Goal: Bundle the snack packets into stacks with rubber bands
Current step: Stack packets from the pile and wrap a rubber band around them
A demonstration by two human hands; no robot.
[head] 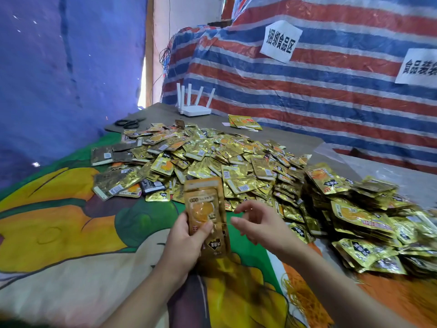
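My left hand grips an upright stack of golden snack packets in front of me, thumb pressed on its face. A thin yellow rubber band stretches from the stack's right edge to my right hand, which pinches it between fingertips. Behind lies a big loose heap of golden packets. On the right sit bundled stacks of packets.
A tangle of yellow rubber bands lies on the colourful cloth at lower right. Scissors, a white router and a small packet stack sit at the table's far end. A striped tarp stands behind.
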